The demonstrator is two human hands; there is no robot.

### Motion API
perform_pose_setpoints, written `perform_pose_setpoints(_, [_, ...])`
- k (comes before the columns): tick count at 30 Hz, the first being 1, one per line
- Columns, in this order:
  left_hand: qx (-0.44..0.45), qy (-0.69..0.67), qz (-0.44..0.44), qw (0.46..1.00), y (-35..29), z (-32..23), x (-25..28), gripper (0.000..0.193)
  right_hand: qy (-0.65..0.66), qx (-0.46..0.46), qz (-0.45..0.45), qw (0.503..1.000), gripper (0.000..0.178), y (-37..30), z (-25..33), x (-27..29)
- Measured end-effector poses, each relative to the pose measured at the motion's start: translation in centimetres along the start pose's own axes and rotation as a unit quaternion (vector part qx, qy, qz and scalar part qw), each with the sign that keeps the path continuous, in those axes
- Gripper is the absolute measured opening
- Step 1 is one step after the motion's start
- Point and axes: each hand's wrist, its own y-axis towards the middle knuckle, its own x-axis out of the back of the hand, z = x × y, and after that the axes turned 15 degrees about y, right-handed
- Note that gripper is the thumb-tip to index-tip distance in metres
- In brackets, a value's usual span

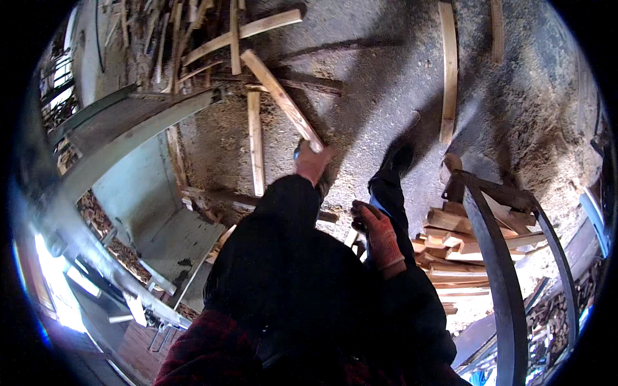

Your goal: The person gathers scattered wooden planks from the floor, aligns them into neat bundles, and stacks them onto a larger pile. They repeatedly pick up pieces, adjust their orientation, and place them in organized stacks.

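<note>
My left hand (313, 163), in a reddish work glove, is closed round the near end of a wooden slat (283, 100). The slat slants up and away to the left, its far end close to other pieces on the floor. My right hand (380, 239), in a red glove with dark fingertips, hangs in front of my right leg. Its fingers are loosely bent and apart, with nothing visible in them. Just left of the held slat, a shorter wooden slat (255, 143) lies on the floor.
A metal machine frame (129, 145) stands at the left. Split wood (457, 241) is piled at the right beside a dark metal frame (496, 276). A long slat (448, 71) lies ahead on the concrete floor (373, 71). Scrap strips (164, 45) heap up at the far left.
</note>
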Motion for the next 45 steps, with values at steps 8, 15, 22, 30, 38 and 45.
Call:
perform_pose_setpoints(8, [0.17,-0.04,-0.126,0.976,16.7,3.0,-4.9,0.075,0.041,-0.015,-0.017,0.999,0.048,3.6,4.8,-1.5])
perform_pose_setpoints(15, [0.023,-0.246,0.04,0.968,10.4,-0.4,-4.0,0.036,-0.152,0.124,-0.148,0.969,0.071,6.3,4.8,-0.3])
perform_pose_setpoints(22, [0.029,-0.33,0.321,0.887,-4.8,-9.3,1.6,0.039,0.04,0.064,0.0,0.997,0.095,7.7,4.1,-2.6])
perform_pose_setpoints(30, [0.03,-0.195,0.276,0.941,-2.0,-14.3,7.2,0.041,0.057,0.014,-0.048,0.997,0.062,8.0,7.6,-3.8])
perform_pose_setpoints(38, [-0.282,0.258,-0.107,0.918,21.0,-15.6,13.1,0.078,0.09,-0.025,-0.065,0.993,0.049,7.4,11.3,-5.5])
perform_pose_setpoints(45, [-0.144,0.589,-0.106,0.788,32.2,-20.2,17.0,0.084,0.148,-0.045,-0.097,0.983,0.065,6.0,14.0,-5.7])
